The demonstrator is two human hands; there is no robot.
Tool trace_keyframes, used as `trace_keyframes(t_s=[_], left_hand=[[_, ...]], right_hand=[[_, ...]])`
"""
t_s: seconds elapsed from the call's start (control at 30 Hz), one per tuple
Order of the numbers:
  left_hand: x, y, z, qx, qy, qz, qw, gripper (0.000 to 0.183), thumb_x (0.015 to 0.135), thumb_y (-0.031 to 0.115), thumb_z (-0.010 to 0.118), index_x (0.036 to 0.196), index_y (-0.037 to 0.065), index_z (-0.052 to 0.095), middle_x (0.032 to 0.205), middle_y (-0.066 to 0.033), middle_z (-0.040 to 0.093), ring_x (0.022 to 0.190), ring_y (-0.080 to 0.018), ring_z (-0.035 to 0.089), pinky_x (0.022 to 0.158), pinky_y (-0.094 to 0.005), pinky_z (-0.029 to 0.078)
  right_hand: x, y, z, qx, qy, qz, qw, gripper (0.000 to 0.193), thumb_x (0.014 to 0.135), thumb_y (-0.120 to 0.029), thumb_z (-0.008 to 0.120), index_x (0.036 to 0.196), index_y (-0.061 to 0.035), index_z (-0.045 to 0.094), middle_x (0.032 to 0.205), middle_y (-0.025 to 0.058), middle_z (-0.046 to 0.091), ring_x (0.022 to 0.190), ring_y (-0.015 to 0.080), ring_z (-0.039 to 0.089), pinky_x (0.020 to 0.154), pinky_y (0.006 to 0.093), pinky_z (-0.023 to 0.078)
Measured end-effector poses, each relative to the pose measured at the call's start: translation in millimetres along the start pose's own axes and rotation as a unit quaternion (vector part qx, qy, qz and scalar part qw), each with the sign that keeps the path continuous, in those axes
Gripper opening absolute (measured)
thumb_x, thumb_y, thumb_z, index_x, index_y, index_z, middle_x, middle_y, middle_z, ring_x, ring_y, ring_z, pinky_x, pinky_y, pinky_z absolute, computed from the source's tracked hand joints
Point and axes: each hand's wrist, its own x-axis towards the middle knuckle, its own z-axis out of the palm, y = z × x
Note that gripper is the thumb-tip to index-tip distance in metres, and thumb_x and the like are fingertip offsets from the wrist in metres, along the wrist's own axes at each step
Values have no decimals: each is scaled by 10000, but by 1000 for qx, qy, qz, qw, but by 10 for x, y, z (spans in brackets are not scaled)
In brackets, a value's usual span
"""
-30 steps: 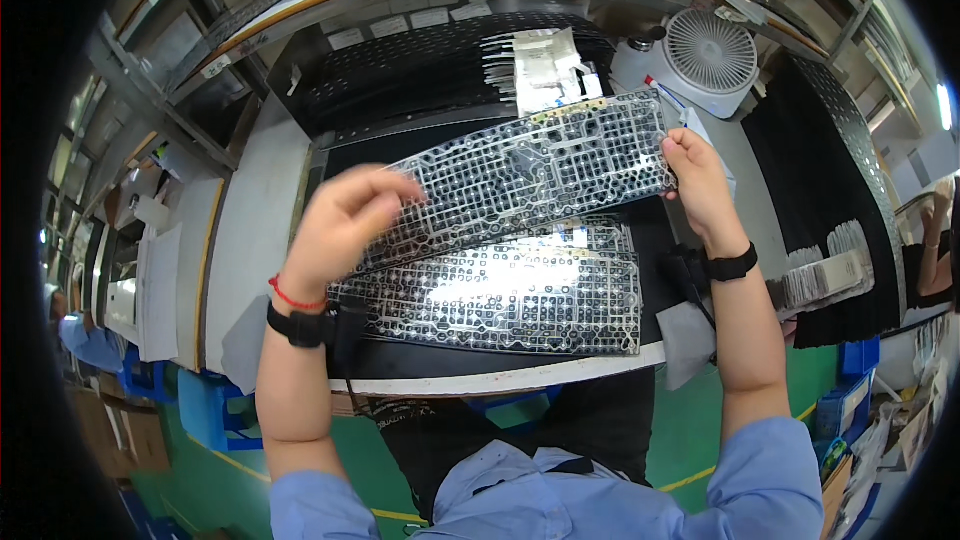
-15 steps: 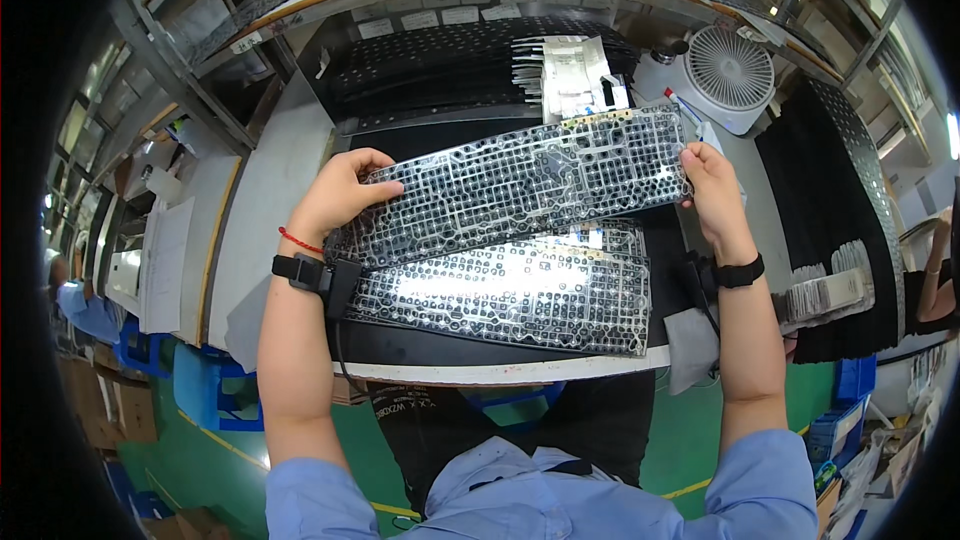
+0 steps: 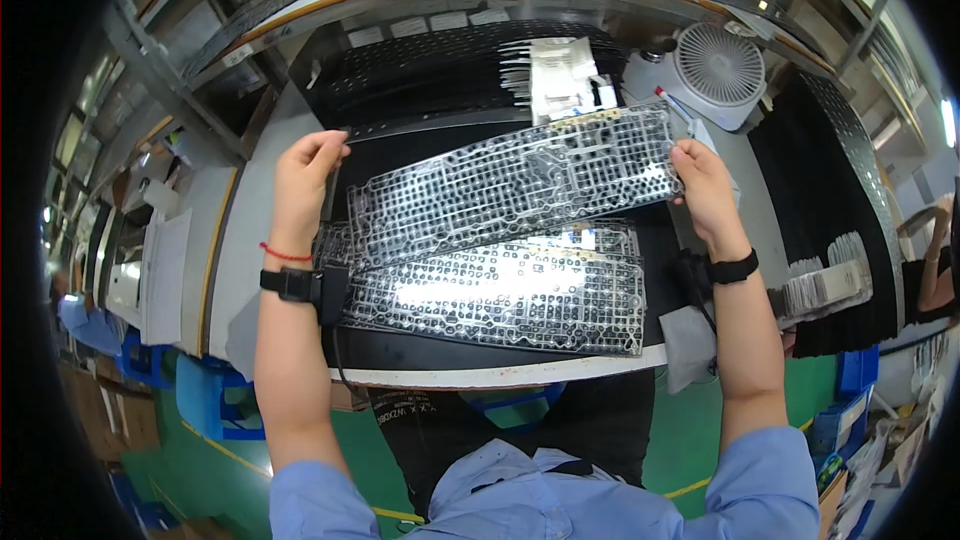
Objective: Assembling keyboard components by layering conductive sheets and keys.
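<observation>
Both hands hold a clear key-membrane sheet above the table.

L hand [image 3: 305, 180] pinches the sheet's [image 3: 515, 185] left end, R hand [image 3: 705, 190] grips its right end; hands well apart, both clamped on the sheet; sheet raised, tilted, right end higher; under it a second, similar sheet [image 3: 500, 290] lies flat on the black mat [image 3: 480, 355] near the table front edge; white fan [image 3: 718, 68] stands at rear right; black wrist straps on both arms.
</observation>
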Motion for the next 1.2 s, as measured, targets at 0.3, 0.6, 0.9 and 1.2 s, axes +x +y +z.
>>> trace_keyframes(t_s=[0.3, 0.6, 0.9, 1.2], left_hand=[[-671, 823, 661, -106, -626, 39, 771, 58, 836, 10, 696, 884, 14, 728, 973, -147, 714, 895, -240, 657, 802, -325, 496], [-465, 338, 435, 8, -169, 68, 983, 331, 958, 157, 575, 1262, 24, 563, 1110, -107, 651, 1063, -215, 605, 911, -319, 470], [44, -194, -49, -67, -82, -185, 977, 442, 995, 342, 529, 1310, 33, 505, 1131, -60, 627, 850, -93, 584, 701, -229, 457], [23, -234, 85, -137, -18, -265, 954, 371, 960, 300, 597, 1227, 46, 550, 1085, -47, 630, 819, -83, 573, 655, -220, 437]], right_hand=[[19, 19, 8, 11, 2, 20, 1000, 174, 1013, -184, 477, 1006, -47, 584, 752, -18, 618, 550, 29, 514, 470, 178, 388], [-26, -27, 29, 50, 3, -23, 998, 174, 1020, -187, 468, 1002, -52, 576, 745, -26, 605, 547, 25, 508, 473, 178, 387], [-21, -91, -7, 128, 12, -52, 990, 182, 1023, -208, 470, 1006, -61, 576, 746, -3, 630, 560, 52, 563, 488, 178, 416], [-62, -119, 23, 143, -4, -35, 989, 195, 1022, -218, 465, 987, -79, 598, 761, -26, 635, 604, 38, 560, 530, 189, 430]])
